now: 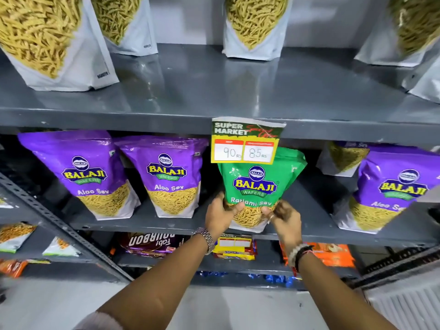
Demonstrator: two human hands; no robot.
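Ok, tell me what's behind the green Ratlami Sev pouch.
Dark shelf space shows beside the green pouch. Directly behind is covered by the pouch itself, the price tag, the left hand and the right hand.

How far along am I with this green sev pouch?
Done: purple Aloo Sev pouches stand on the shelf. In hand: left hand and right hand grip the green pouch low down at the shelf front. Left: probably seating it and letting go.

"ratlami sev" on green pouch (258,186)
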